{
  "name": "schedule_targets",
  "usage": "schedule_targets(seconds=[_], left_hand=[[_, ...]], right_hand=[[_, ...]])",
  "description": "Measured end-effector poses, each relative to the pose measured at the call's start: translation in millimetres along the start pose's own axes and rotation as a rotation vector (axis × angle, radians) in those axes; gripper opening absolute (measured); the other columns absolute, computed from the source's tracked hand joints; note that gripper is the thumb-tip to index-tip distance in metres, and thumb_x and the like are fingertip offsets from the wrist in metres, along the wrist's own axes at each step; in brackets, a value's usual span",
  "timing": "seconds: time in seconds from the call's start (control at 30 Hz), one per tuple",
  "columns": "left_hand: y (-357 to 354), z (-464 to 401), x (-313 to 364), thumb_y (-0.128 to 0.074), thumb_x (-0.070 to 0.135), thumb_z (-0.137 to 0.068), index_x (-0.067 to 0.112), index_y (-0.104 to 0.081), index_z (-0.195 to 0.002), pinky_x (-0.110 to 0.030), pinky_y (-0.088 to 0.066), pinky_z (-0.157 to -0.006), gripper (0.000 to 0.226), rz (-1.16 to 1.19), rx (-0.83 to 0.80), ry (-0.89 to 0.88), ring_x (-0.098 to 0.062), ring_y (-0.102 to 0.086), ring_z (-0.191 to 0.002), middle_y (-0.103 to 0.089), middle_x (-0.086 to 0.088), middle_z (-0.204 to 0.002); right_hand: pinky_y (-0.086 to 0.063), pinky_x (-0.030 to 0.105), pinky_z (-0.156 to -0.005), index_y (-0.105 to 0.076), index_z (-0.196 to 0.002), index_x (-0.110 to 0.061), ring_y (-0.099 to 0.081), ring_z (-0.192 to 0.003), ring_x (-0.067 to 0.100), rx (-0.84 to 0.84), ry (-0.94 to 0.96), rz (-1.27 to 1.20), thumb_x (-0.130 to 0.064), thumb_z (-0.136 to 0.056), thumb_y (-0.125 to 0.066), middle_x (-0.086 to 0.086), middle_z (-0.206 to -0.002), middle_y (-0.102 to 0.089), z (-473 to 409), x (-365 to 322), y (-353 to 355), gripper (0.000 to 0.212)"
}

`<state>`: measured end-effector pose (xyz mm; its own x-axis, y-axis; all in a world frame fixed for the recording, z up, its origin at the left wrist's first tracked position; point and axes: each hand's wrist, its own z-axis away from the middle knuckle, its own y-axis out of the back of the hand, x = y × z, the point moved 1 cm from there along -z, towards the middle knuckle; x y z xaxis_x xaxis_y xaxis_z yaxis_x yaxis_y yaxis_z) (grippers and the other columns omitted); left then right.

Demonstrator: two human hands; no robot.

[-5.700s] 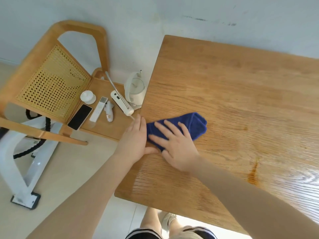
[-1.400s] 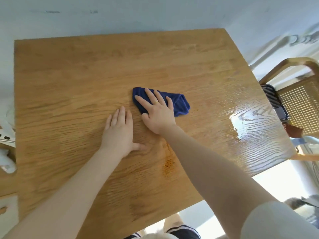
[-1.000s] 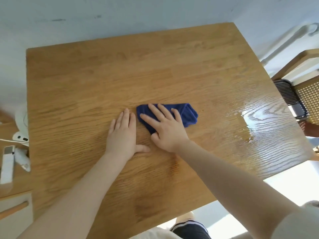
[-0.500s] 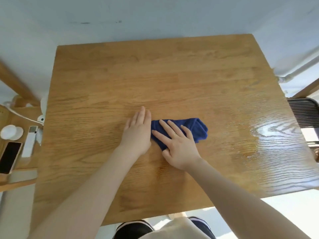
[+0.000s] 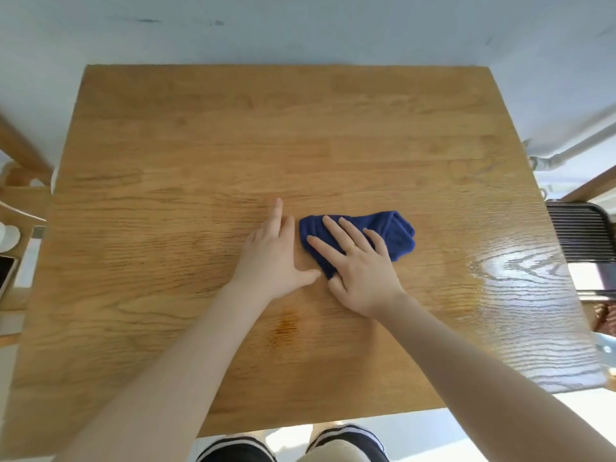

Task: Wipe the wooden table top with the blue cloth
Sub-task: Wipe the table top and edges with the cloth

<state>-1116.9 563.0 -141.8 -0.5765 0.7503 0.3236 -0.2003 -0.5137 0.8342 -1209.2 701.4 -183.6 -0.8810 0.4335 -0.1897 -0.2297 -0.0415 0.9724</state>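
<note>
Right hand (image 5: 361, 271) is laid flat on the blue cloth (image 5: 388, 233), fingers spread and fully extended, so the cloth is pressed down under the palm and fingers rather than gripped or bunched. Left hand (image 5: 271, 253) is set flat too, open and holding nothing, planted on the bare wood just beside the cloth, its thumb reaching toward the cloth's near corner; whether thumb and cloth actually touch cannot be told. The cloth is seen folded into a thick pad near the middle of the counter (image 5: 200, 135), slightly to the right of centre, with its far end sticking out past the right fingertips. A glossy, shining patch (image 5: 520, 271) is shown on the right side of the wood, which may be dampness or may be only window glare; that cannot be settled from this view. A small darker streak (image 5: 283, 325) is visible on the wood nearer the front edge, between the two forearms, and it reads as a mark not yet dealt with. How much of the top has been covered cannot be read off the surface itself, since the far and left portions look matt and even. The work is judged to be mid-course: the cloth is down and under pressure, while the streak and the outer edges appear left to be passed over.
</note>
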Motion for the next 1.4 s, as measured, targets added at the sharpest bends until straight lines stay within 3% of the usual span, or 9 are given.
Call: schedule_targets(seconds=[0.07, 0.2, 0.27, 0.43, 0.63, 0.8, 1.0, 1.13, 1.4], left_hand=[[-1.2, -4.3, 7.3, -0.062, 0.07, -0.069, 0.017, 0.001, -0.15, -0.038, -0.008, -0.117, 0.116, -0.063, -0.03, 0.007, -0.023, 0.0, -0.146, 0.014, -0.005, -0.158], [-9.5, -9.0, 21.8, -0.054, 0.082, -0.061, 0.015, 0.005, -0.15, -0.04, -0.002, -0.117, 0.127, -0.203, -0.048, 0.08, -0.027, 0.004, -0.146, 0.012, -0.012, -0.157], [-12.3, -11.8, 26.2, -0.053, 0.084, -0.059, 0.014, 0.005, -0.15, -0.041, -0.002, -0.117, 0.128, -0.235, -0.041, 0.106, -0.028, 0.004, -0.145, 0.012, -0.014, -0.157], [-22.5, -7.6, 31.5, -0.06, 0.075, -0.064, 0.01, 0.01, -0.148, -0.043, -0.004, -0.117, 0.128, -0.238, -0.026, 0.122, -0.032, 0.007, -0.145, 0.016, -0.018, -0.155], [-18.9, -10.6, 38.5, -0.063, 0.072, -0.063, 0.008, 0.008, -0.148, -0.042, -0.003, -0.117, 0.128, -0.277, -0.023, 0.139, -0.033, 0.005, -0.145, 0.013, -0.02, -0.155], [-21.5, -10.5, 36.9, -0.062, 0.072, -0.065, 0.009, 0.012, -0.148, -0.04, 0.002, -0.116, 0.128, -0.269, -0.06, 0.157, -0.031, 0.01, -0.144, 0.019, -0.018, -0.155], [-22.8, -6.6, 36.4, -0.063, 0.072, -0.063, 0.01, 0.009, -0.149, -0.041, 0.002, -0.117, 0.128, -0.254, -0.03, 0.167, -0.03, 0.008, -0.145, 0.016, -0.017, -0.156], [-21.2, -7.5, 39.2, -0.062, 0.074, -0.063, 0.01, 0.009, -0.149, -0.042, 0.003, -0.116, 0.128, -0.28, -0.023, 0.177, -0.03, 0.007, -0.145, 0.014, -0.018, -0.156], [-20.2, -18.8, 36.6, -0.068, 0.06, -0.071, 0.019, 0.01, -0.149, -0.042, 0.009, -0.116, 0.118, -0.244, -0.081, -0.083, -0.023, 0.023, -0.142, 0.033, -0.005, -0.152]], right_hand=[[-0.015, 0.051, -0.11, -0.034, -0.141, -0.035, -0.02, -0.142, 0.026, -0.011, 0.002, 0.003, -0.035, -0.075, -0.03, 0.002, -0.155, -0.023, -16.8, 16.1, 3.8, 0.066], [0.002, 0.056, -0.111, -0.027, -0.143, -0.037, -0.007, -0.144, 0.023, 0.044, -0.258, -0.027, -0.037, -0.082, -0.033, -0.001, -0.157, -0.014, -69.2, 51.4, 17.6, 0.061], [0.004, 0.058, -0.111, -0.024, -0.144, -0.039, -0.003, -0.144, 0.023, 0.032, -0.295, -0.049, -0.037, -0.089, -0.035, -0.001, -0.158, -0.01, -79.3, 60.8, 20.9, 0.056], [-0.002, 0.059, -0.11, -0.023, -0.142, -0.044, -0.008, -0.144, 0.025, 0.023, -0.147, -0.015, -0.046, -0.088, -0.022, -0.002, -0.157, -0.013, -13.8, 36.7, 7.9, 0.054], [-0.011, 0.061, -0.108, -0.03, -0.139, -0.046, -0.022, -0.141, 0.026, -0.032, 0.124, 0.085, -0.054, -0.086, -0.033, -0.003, -0.153, -0.026, 6.1, 58.7, 6.8, 0.054], [0.004, 0.058, -0.11, -0.025, -0.142, -0.044, -0.006, -0.144, 0.023, 0.052, -0.235, -0.014, -0.052, -0.093, -0.03, -0.002, -0.157, -0.014, -55.2, 97.4, 22.0, 0.051], [0.004, 0.057, -0.11, -0.023, -0.142, -0.045, -0.004, -0.144, 0.022, 0.034, -0.115, -0.028, -0.055, -0.089, -0.013, -0.004, -0.157, -0.011, 13.3, 67.2, 9.0, 0.055], [0.003, 0.06, -0.109, -0.024, -0.142, -0.045, -0.006, -0.144, 0.023, -0.031, -0.036, 0.002, -0.05, -0.088, -0.02, -0.005, -0.157, -0.014, 38.8, 51.5, 0.6, 0.054], [0.004, 0.056, -0.111, -0.025, -0.142, -0.046, -0.003, -0.144, 0.019, 0.069, -0.36, -0.064, -0.042, -0.094, -0.034, -0.006, -0.157, -0.01, -12.5, 68.1, 10.9, 0.048]])
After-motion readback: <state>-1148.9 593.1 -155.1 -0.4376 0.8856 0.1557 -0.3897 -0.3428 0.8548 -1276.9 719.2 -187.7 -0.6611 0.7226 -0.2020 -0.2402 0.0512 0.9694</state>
